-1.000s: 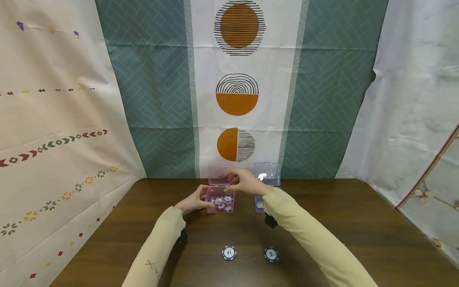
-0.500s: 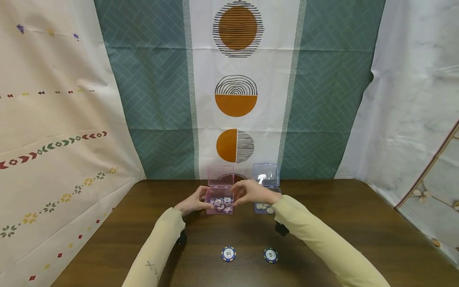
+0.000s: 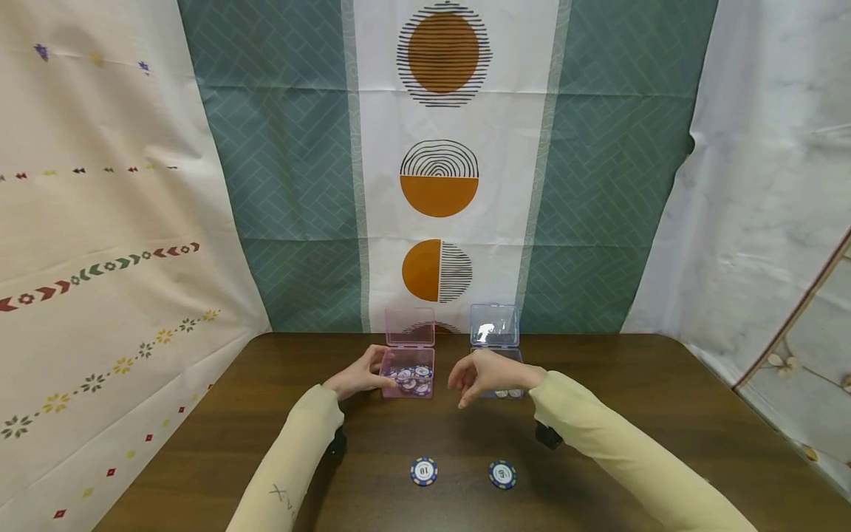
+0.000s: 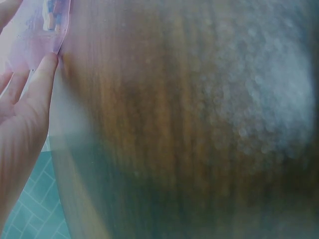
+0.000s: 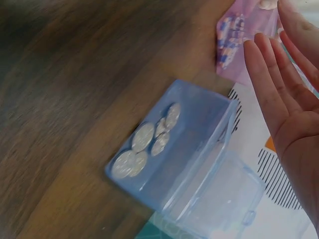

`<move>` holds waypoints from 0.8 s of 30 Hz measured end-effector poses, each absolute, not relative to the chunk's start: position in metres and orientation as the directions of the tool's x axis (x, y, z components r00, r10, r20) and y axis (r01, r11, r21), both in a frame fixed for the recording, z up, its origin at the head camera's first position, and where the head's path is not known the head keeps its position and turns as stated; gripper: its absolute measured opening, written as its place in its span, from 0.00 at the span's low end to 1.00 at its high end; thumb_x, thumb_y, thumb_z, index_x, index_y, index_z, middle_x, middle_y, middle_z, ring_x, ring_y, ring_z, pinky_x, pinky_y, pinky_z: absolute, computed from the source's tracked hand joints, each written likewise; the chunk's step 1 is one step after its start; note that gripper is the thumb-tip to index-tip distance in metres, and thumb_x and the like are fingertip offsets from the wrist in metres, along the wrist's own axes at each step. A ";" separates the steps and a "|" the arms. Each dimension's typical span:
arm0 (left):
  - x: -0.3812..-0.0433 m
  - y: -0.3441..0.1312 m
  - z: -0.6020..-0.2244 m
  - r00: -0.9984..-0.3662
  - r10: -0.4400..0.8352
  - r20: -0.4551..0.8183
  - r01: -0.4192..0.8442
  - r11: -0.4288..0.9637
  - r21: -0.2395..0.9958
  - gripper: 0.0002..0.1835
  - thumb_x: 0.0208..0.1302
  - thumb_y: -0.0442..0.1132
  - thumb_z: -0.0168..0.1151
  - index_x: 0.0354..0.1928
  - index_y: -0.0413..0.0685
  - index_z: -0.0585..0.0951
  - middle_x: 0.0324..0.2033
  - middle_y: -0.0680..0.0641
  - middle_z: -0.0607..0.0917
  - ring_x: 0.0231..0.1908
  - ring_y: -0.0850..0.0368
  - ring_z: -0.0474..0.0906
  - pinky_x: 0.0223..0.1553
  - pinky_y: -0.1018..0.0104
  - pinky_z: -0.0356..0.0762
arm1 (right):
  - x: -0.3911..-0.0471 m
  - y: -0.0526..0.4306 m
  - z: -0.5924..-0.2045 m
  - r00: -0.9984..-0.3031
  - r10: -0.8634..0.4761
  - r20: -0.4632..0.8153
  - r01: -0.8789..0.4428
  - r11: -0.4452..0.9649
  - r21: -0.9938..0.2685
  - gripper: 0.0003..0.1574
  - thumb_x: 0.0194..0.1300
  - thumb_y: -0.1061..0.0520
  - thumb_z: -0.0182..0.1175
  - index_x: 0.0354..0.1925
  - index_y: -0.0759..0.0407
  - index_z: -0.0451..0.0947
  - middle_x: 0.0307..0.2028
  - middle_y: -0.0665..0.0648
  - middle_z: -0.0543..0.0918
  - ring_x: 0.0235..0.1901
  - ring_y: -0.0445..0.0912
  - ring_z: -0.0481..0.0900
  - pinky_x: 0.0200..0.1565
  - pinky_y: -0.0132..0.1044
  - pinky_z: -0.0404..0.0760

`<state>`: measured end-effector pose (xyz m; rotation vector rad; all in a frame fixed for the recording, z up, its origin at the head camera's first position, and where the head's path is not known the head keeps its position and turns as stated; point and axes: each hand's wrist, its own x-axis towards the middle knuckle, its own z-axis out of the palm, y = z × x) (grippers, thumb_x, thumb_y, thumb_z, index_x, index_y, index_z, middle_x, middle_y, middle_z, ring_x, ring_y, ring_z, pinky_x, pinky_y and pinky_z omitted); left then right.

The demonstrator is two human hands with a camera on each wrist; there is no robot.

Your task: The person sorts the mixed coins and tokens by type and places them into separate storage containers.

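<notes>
My left hand (image 3: 361, 374) grips the left side of a clear pink plastic box (image 3: 411, 357), thumb at its front corner and fingers toward the back. Several poker chips (image 3: 420, 372) lie heaped inside, and the hinged lid stands up. My right hand (image 3: 488, 371) is in the air just right of that box, its fingers loosely bent with nothing between them. Behind it, partly hidden in the head view, is a clear blue box (image 5: 192, 129) with its lid up. Several silver coins (image 5: 143, 137) lie in it, along one side.
Two blue-edged poker chips lie on the dark wooden table nearer the front, a left chip (image 3: 424, 471) and a right chip (image 3: 501, 474). A patterned cloth (image 3: 439, 222) hangs behind the boxes, with pale cloths at both sides.
My right hand has moved from over the pink box to the right and nearer, now in front of the blue box. The left hand has stayed on the pink box.
</notes>
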<state>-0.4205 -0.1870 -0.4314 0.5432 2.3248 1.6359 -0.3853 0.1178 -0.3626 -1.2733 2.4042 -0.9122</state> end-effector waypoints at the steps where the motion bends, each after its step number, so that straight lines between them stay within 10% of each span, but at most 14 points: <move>1: -0.421 -0.187 -0.432 -0.899 0.438 0.011 0.156 0.298 0.942 0.37 0.54 0.34 0.65 0.60 0.44 0.54 0.63 0.39 0.54 0.63 0.40 0.48 0.53 0.44 0.59 | -0.384 0.120 -0.363 -0.574 -0.818 0.040 -0.644 0.420 -0.640 0.17 0.47 0.61 0.70 0.38 0.59 0.79 0.30 0.52 0.80 0.29 0.43 0.78 0.31 0.34 0.78; 24: -0.422 -0.187 -0.431 -0.900 0.436 0.007 0.169 0.335 0.927 0.38 0.54 0.36 0.66 0.61 0.45 0.53 0.64 0.41 0.53 0.63 0.40 0.47 0.53 0.42 0.58 | -0.362 0.151 -0.372 -0.468 -0.869 -0.160 -0.580 0.438 -0.687 0.14 0.46 0.68 0.68 0.35 0.64 0.80 0.31 0.55 0.81 0.31 0.44 0.79 0.34 0.33 0.77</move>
